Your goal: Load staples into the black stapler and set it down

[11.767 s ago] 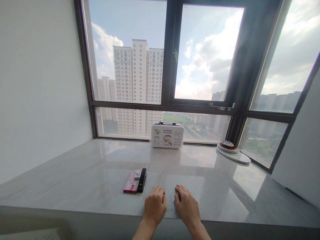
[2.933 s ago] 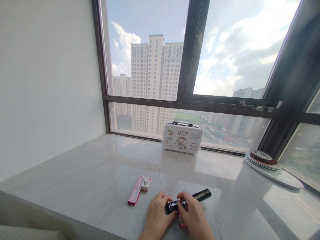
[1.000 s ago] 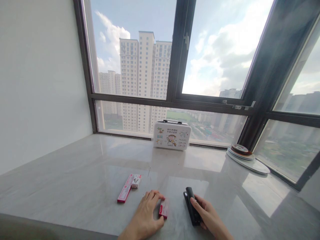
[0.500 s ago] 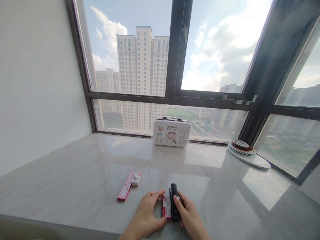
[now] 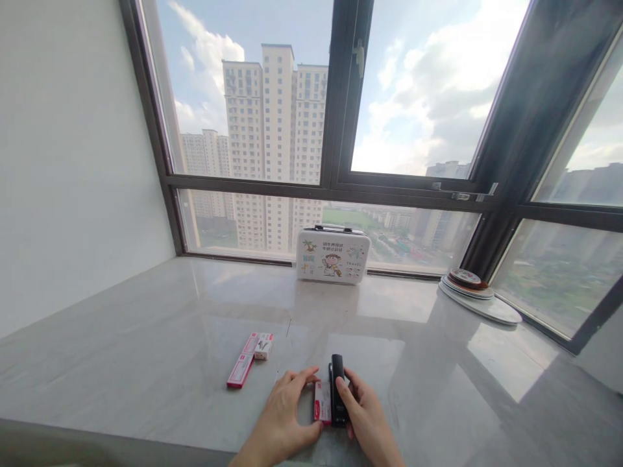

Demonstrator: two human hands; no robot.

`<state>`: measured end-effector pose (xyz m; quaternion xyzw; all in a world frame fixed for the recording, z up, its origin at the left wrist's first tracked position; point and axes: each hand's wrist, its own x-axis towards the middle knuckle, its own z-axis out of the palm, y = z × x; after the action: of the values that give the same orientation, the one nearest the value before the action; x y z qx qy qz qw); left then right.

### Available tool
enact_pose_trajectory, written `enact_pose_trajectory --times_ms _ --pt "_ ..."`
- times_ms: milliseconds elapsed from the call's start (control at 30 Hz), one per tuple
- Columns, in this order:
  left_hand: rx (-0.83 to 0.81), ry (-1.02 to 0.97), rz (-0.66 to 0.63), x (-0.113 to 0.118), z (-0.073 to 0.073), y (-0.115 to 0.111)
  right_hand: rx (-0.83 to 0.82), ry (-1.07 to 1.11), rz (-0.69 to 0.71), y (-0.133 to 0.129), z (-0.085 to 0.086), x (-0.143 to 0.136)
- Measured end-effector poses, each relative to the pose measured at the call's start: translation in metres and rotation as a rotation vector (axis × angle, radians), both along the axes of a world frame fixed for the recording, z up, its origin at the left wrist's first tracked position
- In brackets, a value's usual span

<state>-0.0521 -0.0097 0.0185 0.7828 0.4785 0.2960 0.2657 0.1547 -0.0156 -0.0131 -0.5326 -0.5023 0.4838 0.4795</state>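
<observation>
A black stapler (image 5: 337, 390) stands lengthwise near the front of the grey marbled surface, its far end pointing toward the window. My right hand (image 5: 366, 415) grips it from the right, thumb on top. Directly against the stapler's left side lies a red and white box (image 5: 322, 403). My left hand (image 5: 287, 413) curves around that box, with thumb at its near end and fingers by its far end. Farther left are two slim pink and white boxes (image 5: 240, 371) end to end, and a small white box (image 5: 263, 346) touching the farther one.
A white case with cartoon prints (image 5: 332, 255) stands upright against the window. Stacked plates (image 5: 479, 299) lie at the back right corner. The marbled surface (image 5: 146, 363) meets a white wall (image 5: 73, 162) on the left. Dark window frames (image 5: 253, 187) run along the back.
The whole view has shifted slightly. Both hands, the stapler and the box beside it keep the same arrangement.
</observation>
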Motion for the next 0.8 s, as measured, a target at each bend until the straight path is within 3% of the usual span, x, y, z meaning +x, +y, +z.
enact_pose_trajectory --times_ms 300,433,500,567,633,700,800 --pt "-0.022 -0.026 -0.015 0.000 0.004 -0.005 -0.008 0.009 -0.008 -0.004 0.000 -0.001" --pt "0.078 -0.108 0.045 -0.005 0.006 -0.003 0.000 0.005 -0.018 -0.004 -0.002 -0.001" --pt "0.209 -0.112 0.230 -0.021 0.003 0.001 0.002 0.002 -0.027 -0.005 -0.001 -0.001" --pt "0.336 -0.027 0.527 -0.047 -0.004 0.006 -0.001 -0.003 -0.032 -0.006 0.001 -0.002" --pt "0.363 0.130 0.815 -0.079 -0.012 0.010 -0.004 -0.009 -0.039 -0.007 0.003 -0.002" --pt "0.300 0.262 0.833 -0.107 -0.020 0.011 -0.010 -0.019 -0.046 -0.007 0.004 -0.002" --pt "0.201 0.358 0.613 -0.130 -0.024 0.004 -0.015 -0.031 -0.047 -0.007 0.004 -0.001"
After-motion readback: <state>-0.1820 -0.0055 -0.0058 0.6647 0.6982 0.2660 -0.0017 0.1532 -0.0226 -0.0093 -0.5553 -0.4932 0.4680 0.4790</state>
